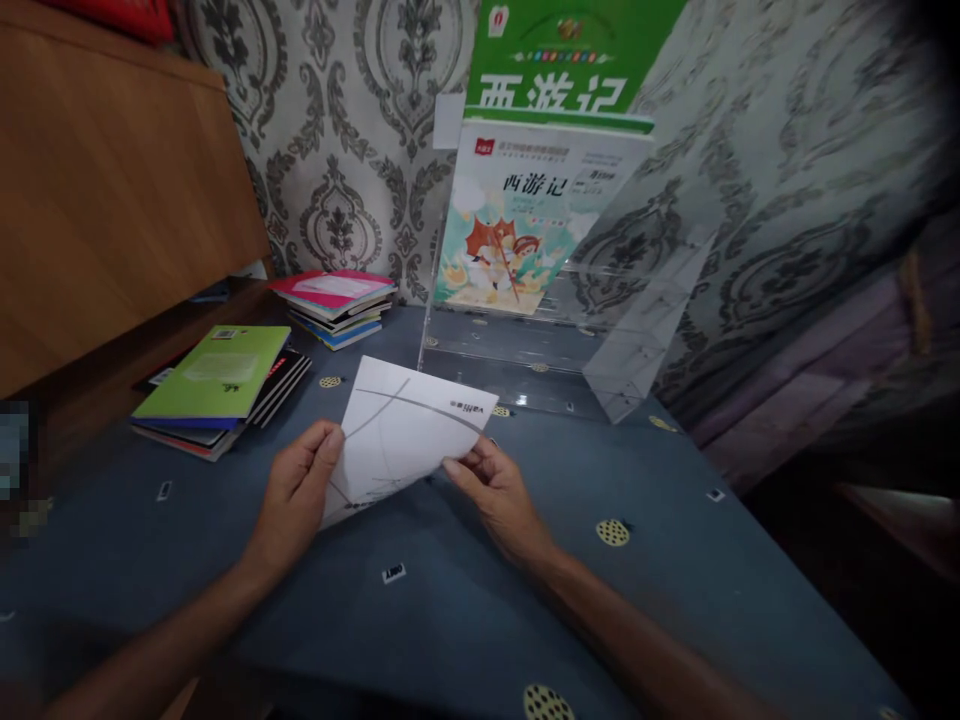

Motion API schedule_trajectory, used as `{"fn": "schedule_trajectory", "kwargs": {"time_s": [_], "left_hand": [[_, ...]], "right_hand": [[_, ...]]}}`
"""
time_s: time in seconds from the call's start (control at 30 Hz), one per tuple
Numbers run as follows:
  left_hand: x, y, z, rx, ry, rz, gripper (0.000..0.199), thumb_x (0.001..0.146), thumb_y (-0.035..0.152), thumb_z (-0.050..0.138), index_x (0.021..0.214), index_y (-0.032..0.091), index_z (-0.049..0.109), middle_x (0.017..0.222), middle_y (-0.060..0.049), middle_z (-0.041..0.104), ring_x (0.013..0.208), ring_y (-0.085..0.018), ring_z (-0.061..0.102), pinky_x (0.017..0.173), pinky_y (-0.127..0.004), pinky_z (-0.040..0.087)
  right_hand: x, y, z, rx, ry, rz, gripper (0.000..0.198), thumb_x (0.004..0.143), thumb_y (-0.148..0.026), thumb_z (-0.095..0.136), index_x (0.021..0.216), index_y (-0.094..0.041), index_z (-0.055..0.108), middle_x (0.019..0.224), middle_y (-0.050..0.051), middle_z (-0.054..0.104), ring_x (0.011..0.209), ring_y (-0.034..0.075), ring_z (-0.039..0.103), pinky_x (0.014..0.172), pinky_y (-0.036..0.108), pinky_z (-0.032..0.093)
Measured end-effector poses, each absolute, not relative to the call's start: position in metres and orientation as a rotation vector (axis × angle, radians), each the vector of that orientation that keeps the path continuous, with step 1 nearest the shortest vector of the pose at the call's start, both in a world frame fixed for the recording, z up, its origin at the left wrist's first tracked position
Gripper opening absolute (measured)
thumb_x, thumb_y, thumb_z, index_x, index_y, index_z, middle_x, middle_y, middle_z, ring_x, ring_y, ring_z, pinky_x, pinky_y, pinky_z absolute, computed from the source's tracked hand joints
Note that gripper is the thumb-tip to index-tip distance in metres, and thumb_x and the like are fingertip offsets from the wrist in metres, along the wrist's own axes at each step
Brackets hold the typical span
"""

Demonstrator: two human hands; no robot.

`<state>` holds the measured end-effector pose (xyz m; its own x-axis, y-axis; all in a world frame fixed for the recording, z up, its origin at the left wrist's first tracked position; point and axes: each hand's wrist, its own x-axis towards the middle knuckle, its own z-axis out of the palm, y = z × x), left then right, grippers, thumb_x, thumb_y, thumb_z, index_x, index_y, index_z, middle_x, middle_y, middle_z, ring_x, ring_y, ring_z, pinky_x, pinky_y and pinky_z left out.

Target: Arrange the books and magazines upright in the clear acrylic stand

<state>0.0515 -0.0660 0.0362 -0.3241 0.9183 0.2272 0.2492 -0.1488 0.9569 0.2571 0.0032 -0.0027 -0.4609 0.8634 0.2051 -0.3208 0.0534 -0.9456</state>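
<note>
Between my two hands is a white booklet (405, 425) with thin grey lines and small dark print, held tilted above the table. My left hand (300, 475) pinches its left edge, thumb on top. At the lower right edge, my right hand (499, 490) grips it between thumb and fingers. Just beyond the booklet stands a clear acrylic book rack (637, 350). It holds a white book with an illustrated cover (517, 220), and a green book (570, 50) rises behind that one. How many pages the booklet has is hidden.
On the left lie a stack topped by a lime-green book (214, 375) and, farther back, a pile topped by a pink book (334, 288). A wooden cabinet (120, 190) borders the left side. The blue tablecloth (465, 620) has pineapple prints. Patterned wallpaper (337, 130) covers the wall behind.
</note>
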Motion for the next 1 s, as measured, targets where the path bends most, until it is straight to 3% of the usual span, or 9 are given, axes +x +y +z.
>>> {"fn": "schedule_trajectory", "kwargs": {"time_s": [0.1, 0.2, 0.37, 0.47, 0.57, 0.67, 0.77, 0.9, 1.0], "left_hand": [[0.047, -0.061, 0.029, 1.058, 1.38, 1.638, 0.035, 0.088, 0.05, 0.063, 0.069, 0.021, 0.053, 0.064, 0.004, 0.047, 0.059, -0.012, 0.044, 0.053, -0.022, 0.037], [0.046, -0.054, 0.026, 0.829, 1.254, 1.751, 0.034, 0.079, 0.048, 0.072, 0.071, 0.021, 0.053, 0.064, 0.004, 0.051, 0.06, -0.012, 0.051, 0.053, -0.021, 0.042], [0.028, -0.041, 0.006, 0.754, 1.33, 1.703, 0.033, 0.073, 0.047, 0.072, 0.077, 0.021, 0.052, 0.069, 0.002, 0.06, 0.068, -0.017, 0.063, 0.056, -0.025, 0.05], [0.007, -0.036, -0.013, 0.946, 1.574, 1.591, 0.032, 0.072, 0.04, 0.069, 0.094, 0.021, 0.055, 0.089, -0.004, 0.067, 0.089, -0.023, 0.068, 0.075, -0.034, 0.056], [-0.012, -0.036, -0.021, 1.404, 1.807, 1.42, 0.039, 0.079, 0.034, 0.061, 0.115, 0.019, 0.053, 0.12, -0.012, 0.063, 0.118, -0.027, 0.062, 0.101, -0.047, 0.051], [-0.019, -0.031, -0.017, 1.878, 1.833, 1.132, 0.036, 0.091, 0.032, 0.048, 0.124, 0.018, 0.053, 0.13, -0.014, 0.059, 0.123, -0.028, 0.059, 0.106, -0.05, 0.048], [-0.012, -0.014, -0.009, 2.203, 1.719, 0.897, 0.036, 0.097, 0.025, 0.038, 0.13, 0.018, 0.052, 0.138, -0.014, 0.057, 0.133, -0.026, 0.053, 0.113, -0.05, 0.043], [0.01, 0.021, 0.004, 2.54, 1.438, 0.593, 0.045, 0.097, 0.018, 0.038, 0.141, 0.021, 0.046, 0.161, -0.011, 0.038, 0.155, -0.025, 0.022, 0.122, -0.05, 0.029], [0.021, 0.047, 0.016, 2.65, 1.237, 0.38, 0.042, 0.093, 0.02, 0.047, 0.135, 0.021, 0.052, 0.156, -0.009, 0.046, 0.153, -0.026, 0.025, 0.121, -0.048, 0.027]], "right_hand": [[0.251, 0.008, 0.004, -0.572, -1.484, 1.579, 0.031, 0.086, -0.04, 0.076, 0.113, -0.027, 0.069, 0.113, 0.005, 0.076, 0.104, 0.022, 0.071, 0.103, 0.045, 0.052], [0.242, 0.015, 0.01, -0.574, -1.523, 1.542, 0.029, 0.086, -0.04, 0.075, 0.11, -0.026, 0.067, 0.106, 0.004, 0.077, 0.096, 0.021, 0.072, 0.091, 0.041, 0.056], [0.227, 0.034, -0.001, -0.691, -1.514, 1.596, 0.049, 0.088, -0.04, 0.069, 0.131, -0.028, 0.05, 0.099, 0.004, 0.076, 0.079, 0.021, 0.072, 0.074, 0.041, 0.058], [0.223, 0.046, -0.019, -0.864, -1.658, 1.555, 0.049, 0.085, -0.033, 0.067, 0.13, -0.024, 0.048, 0.085, 0.002, 0.073, 0.075, 0.023, 0.07, 0.07, 0.041, 0.057], [0.226, 0.053, -0.029, -1.043, -1.923, 1.256, 0.046, 0.083, -0.025, 0.066, 0.127, -0.023, 0.053, 0.071, -0.002, 0.065, 0.069, 0.022, 0.065, 0.069, 0.041, 0.054], [0.23, 0.055, -0.029, -1.05, -2.066, 1.058, 0.047, 0.084, -0.024, 0.065, 0.13, -0.024, 0.054, 0.069, -0.004, 0.06, 0.067, 0.02, 0.06, 0.071, 0.04, 0.051], [0.232, 0.053, -0.028, -1.007, -2.024, 1.108, 0.048, 0.085, -0.027, 0.064, 0.131, -0.024, 0.051, 0.072, -0.004, 0.058, 0.068, 0.02, 0.059, 0.069, 0.038, 0.05], [0.232, 0.05, -0.033, -0.906, -1.909, 1.203, 0.047, 0.084, -0.032, 0.067, 0.127, -0.025, 0.048, 0.073, -0.005, 0.056, 0.068, 0.018, 0.058, 0.067, 0.035, 0.049], [0.233, 0.048, -0.034, -0.882, -1.785, 1.273, 0.05, 0.083, -0.038, 0.07, 0.125, -0.025, 0.045, 0.075, -0.005, 0.06, 0.069, 0.017, 0.06, 0.066, 0.032, 0.049]]}}
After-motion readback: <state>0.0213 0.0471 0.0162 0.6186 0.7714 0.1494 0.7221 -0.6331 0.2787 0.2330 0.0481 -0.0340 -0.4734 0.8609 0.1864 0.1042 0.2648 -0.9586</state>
